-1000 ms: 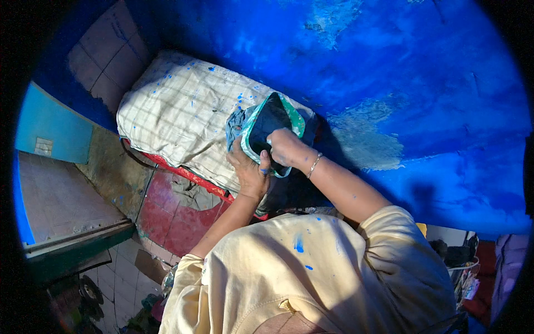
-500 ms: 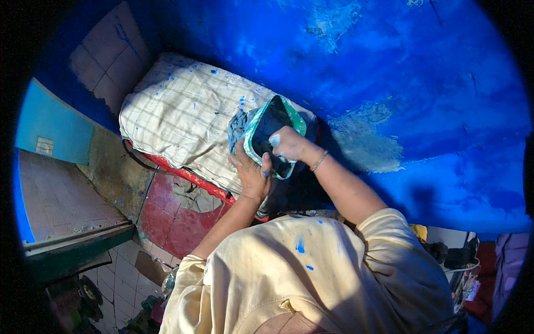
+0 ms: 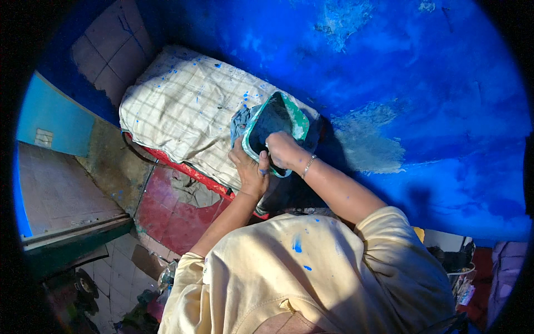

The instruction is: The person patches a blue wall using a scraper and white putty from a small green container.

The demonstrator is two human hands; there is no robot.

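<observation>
My left hand (image 3: 250, 167) grips the lower left side of a green-rimmed container (image 3: 296, 118) with a dark inside and white smears on its rim. Bunched grey-blue cloth (image 3: 241, 118) sits against the container's left side, just above my fingers. My right hand (image 3: 283, 150), fingers curled, reaches into the container; what it holds is hidden. The container is over a white checked cloth (image 3: 183, 106) spattered with blue paint, which covers a long raised surface with a red edge (image 3: 200, 175).
A blue wall (image 3: 434, 111) with a flaked grey patch rises behind and to the right. At left are a light blue panel (image 3: 53, 114) and a grey tiled ledge (image 3: 67, 195). Red floor tiles (image 3: 167, 217) lie below, with clutter at lower left and lower right.
My right hand has dipped and turned slightly inside the container, and the whitish patch at its fingers is less visible. My left hand keeps its grip; the whole view has shifted slightly.
</observation>
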